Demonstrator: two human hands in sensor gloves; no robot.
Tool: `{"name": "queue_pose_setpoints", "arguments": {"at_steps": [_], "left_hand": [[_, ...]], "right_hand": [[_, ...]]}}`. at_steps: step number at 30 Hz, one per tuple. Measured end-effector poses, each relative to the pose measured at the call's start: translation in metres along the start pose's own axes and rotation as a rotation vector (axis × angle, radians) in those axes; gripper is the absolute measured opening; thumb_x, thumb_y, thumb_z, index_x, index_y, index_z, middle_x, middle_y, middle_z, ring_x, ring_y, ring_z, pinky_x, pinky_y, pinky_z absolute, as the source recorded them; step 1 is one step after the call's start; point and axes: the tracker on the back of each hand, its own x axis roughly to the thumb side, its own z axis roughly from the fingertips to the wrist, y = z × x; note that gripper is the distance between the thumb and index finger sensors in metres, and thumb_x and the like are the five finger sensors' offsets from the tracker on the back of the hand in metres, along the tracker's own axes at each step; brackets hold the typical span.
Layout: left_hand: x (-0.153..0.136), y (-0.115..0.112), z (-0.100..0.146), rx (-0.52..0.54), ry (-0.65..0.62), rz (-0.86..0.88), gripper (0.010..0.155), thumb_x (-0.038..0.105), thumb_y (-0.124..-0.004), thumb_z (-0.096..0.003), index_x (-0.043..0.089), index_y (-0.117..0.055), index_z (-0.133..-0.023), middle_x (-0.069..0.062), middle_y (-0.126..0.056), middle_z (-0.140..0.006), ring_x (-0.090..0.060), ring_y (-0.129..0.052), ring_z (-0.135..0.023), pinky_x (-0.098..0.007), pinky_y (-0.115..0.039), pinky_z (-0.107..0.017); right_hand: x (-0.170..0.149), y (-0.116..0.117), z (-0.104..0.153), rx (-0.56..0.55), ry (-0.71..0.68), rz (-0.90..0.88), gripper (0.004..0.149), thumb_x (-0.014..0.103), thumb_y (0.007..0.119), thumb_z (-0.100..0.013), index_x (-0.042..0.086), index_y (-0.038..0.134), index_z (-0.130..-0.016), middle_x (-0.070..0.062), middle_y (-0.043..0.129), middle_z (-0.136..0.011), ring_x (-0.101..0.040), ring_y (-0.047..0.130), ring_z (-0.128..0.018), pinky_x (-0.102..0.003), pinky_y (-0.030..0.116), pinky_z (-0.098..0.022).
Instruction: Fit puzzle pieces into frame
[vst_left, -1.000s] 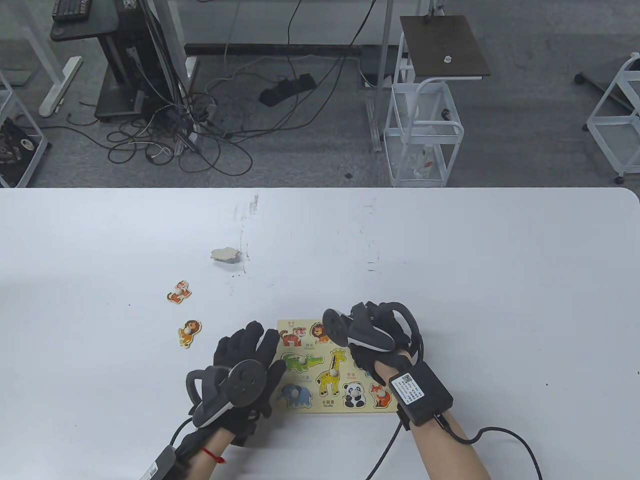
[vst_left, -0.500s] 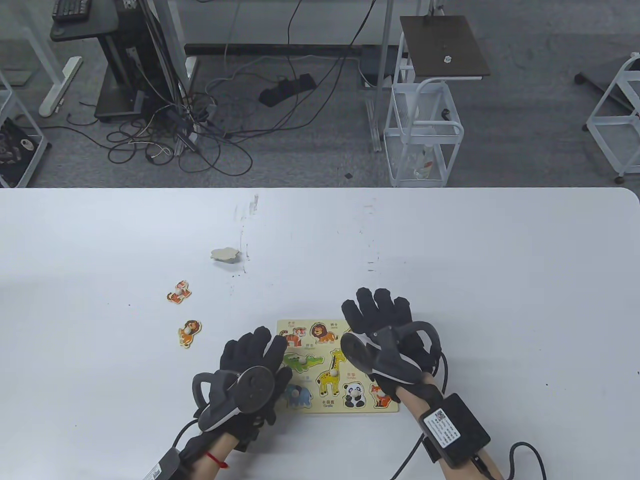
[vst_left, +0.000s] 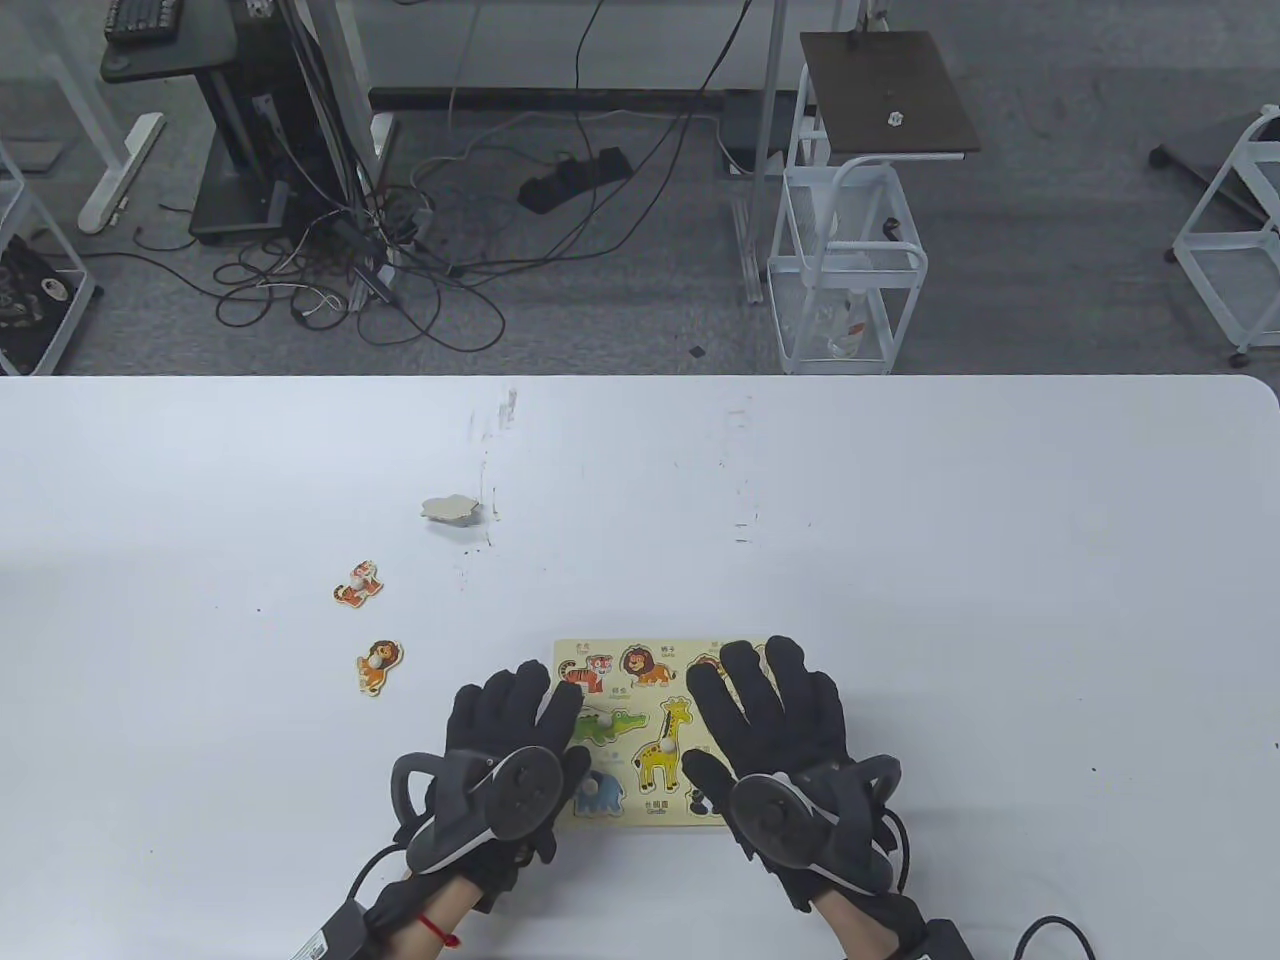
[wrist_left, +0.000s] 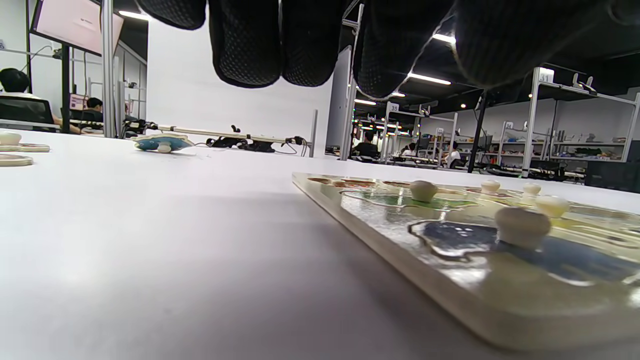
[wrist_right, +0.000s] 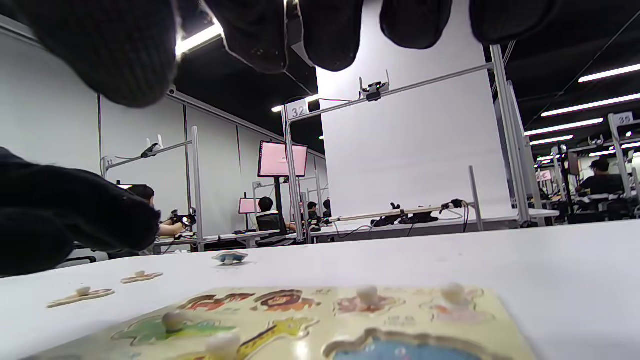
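The wooden puzzle frame (vst_left: 625, 815) lies near the table's front edge. The crocodile (vst_left: 603, 725), giraffe (vst_left: 664, 742) and elephant (vst_left: 597, 792) pieces sit in it. Its tiger (vst_left: 588, 673) and lion (vst_left: 646, 665) slots show no knobs. My left hand (vst_left: 505, 715) is open with fingers spread over the frame's left edge and holds nothing. My right hand (vst_left: 770, 700) lies open and flat over the frame's right part, hiding the pieces there. A loose tiger piece (vst_left: 357, 584) and lion piece (vst_left: 379, 667) lie left of the frame. The frame also shows in the left wrist view (wrist_left: 450, 290) and the right wrist view (wrist_right: 320, 320).
A face-down piece (vst_left: 449, 509) lies farther back on the left; in the left wrist view it (wrist_left: 162, 143) shows a blue underside. The white table (vst_left: 1000, 550) stretches to the right and back. Carts and cables stand on the floor beyond the far edge.
My right hand has drawn back toward the near edge and spread flat over the frame's right side. My left hand has shifted slightly right along the frame's left edge.
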Motion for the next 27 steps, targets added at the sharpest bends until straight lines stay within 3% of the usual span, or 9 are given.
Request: {"name": "queue_pose_setpoints", "arguments": {"at_steps": [5, 14, 21, 27], "left_hand": [[-0.003, 0.004, -0.003, 0.003, 0.031, -0.007, 0.064, 0.057, -0.074, -0.0456, 0.032, -0.069, -0.104, -0.012, -0.062, -0.115, -0.041, -0.074, -0.102, -0.059, -0.052, -0.077], [-0.037, 0.052, -0.017, 0.069, 0.177, 0.001, 0.065, 0.056, -0.079, -0.0456, 0.034, -0.067, -0.106, -0.006, -0.059, -0.118, -0.037, -0.065, -0.111, -0.056, -0.050, -0.080], [-0.057, 0.078, -0.068, -0.048, 0.261, -0.146, 0.068, 0.054, -0.081, -0.0460, 0.038, -0.060, -0.109, -0.005, -0.048, -0.122, -0.038, -0.052, -0.115, -0.058, -0.037, -0.082], [-0.060, 0.077, -0.122, -0.140, 0.286, -0.245, 0.072, 0.053, -0.082, -0.0450, 0.042, -0.053, -0.109, -0.001, -0.041, -0.123, -0.041, -0.048, -0.115, -0.060, -0.035, -0.082]], "right_hand": [[-0.014, 0.003, 0.003, 0.022, -0.001, 0.035, 0.078, 0.062, 0.075, -0.035, 0.032, 0.055, -0.104, -0.005, 0.047, -0.111, -0.049, 0.048, -0.103, -0.070, 0.048, -0.066], [-0.038, 0.006, 0.001, -0.029, 0.049, -0.011, 0.077, 0.062, 0.075, -0.036, 0.031, 0.055, -0.104, -0.005, 0.051, -0.110, -0.048, 0.056, -0.100, -0.069, 0.053, -0.065], [-0.051, 0.011, 0.001, -0.021, 0.123, -0.007, 0.075, 0.061, 0.074, -0.037, 0.031, 0.056, -0.103, -0.005, 0.051, -0.109, -0.047, 0.057, -0.100, -0.069, 0.054, -0.065], [-0.066, 0.012, 0.000, -0.032, 0.189, -0.024, 0.073, 0.059, 0.075, -0.038, 0.030, 0.057, -0.103, -0.006, 0.053, -0.109, -0.047, 0.059, -0.099, -0.069, 0.054, -0.065]]}}
